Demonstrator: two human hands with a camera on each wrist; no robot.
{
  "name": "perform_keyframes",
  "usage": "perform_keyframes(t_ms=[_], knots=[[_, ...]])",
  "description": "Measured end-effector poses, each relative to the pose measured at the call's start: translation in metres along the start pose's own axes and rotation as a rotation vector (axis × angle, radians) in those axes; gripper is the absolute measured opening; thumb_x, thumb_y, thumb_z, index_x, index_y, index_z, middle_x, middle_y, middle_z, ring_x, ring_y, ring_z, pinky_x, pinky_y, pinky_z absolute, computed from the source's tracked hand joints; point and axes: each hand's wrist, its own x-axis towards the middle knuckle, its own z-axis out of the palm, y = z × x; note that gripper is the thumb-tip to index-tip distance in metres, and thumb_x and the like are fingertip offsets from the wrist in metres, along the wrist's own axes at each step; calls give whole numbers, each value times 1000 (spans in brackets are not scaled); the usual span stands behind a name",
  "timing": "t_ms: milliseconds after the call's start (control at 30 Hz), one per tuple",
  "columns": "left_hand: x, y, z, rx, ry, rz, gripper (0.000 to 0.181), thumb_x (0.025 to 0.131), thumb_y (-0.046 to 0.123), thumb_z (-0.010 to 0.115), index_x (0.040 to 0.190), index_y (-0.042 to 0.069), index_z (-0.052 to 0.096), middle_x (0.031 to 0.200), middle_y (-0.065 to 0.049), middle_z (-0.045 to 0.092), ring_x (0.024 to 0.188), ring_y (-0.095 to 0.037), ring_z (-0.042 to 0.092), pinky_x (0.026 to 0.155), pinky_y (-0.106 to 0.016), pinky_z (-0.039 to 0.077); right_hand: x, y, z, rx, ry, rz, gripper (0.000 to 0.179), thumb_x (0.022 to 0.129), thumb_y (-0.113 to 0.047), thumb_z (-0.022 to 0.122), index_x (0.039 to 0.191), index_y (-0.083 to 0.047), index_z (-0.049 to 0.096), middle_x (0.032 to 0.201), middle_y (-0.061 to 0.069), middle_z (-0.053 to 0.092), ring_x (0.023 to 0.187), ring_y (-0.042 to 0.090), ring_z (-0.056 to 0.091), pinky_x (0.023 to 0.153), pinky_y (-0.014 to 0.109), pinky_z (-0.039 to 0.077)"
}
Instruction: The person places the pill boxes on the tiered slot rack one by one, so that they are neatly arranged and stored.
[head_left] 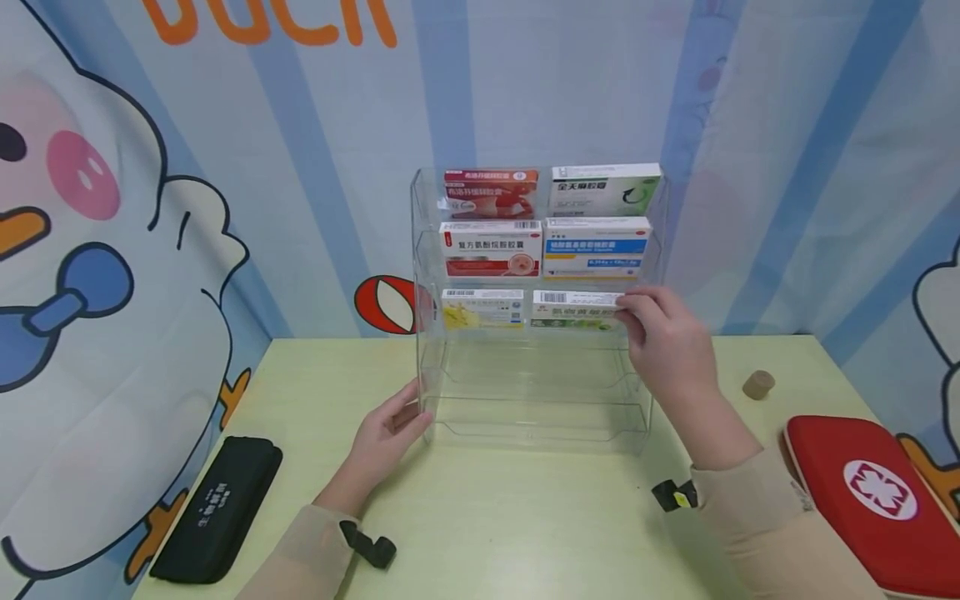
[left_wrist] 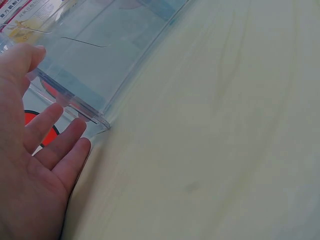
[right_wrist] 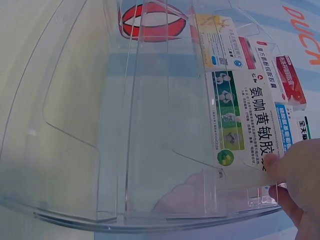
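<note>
A clear acrylic display rack (head_left: 540, 383) stands on the table and holds medicine boxes on its upper tiers. My right hand (head_left: 671, 346) pinches the right end of a white-and-green medicine box (head_left: 573, 307) on the third tier; its large black lettering shows in the right wrist view (right_wrist: 250, 110). Beside that box sits a yellow-and-white box (head_left: 482, 310). My left hand (head_left: 382, 446) touches the lower left side of the rack, its fingers (left_wrist: 65, 137) fairly straight along the outer panel and the thumb near the front edge.
Above are a red box (head_left: 491, 196), a white-green box (head_left: 606, 190), a red-white box (head_left: 491, 250) and a blue-white box (head_left: 596, 248). A black case (head_left: 217, 508) lies left, a red first-aid case (head_left: 873, 500) right, near a small brown cylinder (head_left: 758, 384). A printed curtain hangs behind.
</note>
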Motion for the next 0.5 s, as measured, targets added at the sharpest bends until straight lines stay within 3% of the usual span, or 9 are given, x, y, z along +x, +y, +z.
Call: perform_keyframes(t_ms=[267, 500], knots=[[0, 2, 1, -7, -5, -6, 65, 107, 12, 72, 168, 13, 47, 169, -16, 53, 148, -45, 60, 109, -11, 53, -6, -6, 1, -2, 48, 1, 16, 99, -2, 80, 113, 6, 78, 117, 24, 76, 105, 44, 76, 90, 57, 67], [0, 0, 0, -19, -7, -12, 67, 107, 13, 72, 169, 16, 45, 170, -14, 52, 148, -43, 61, 110, -14, 55, -24, -14, -1, 43, 135, -29, 19, 94, -4, 83, 111, 2, 78, 112, 22, 77, 103, 43, 74, 87, 58, 67]])
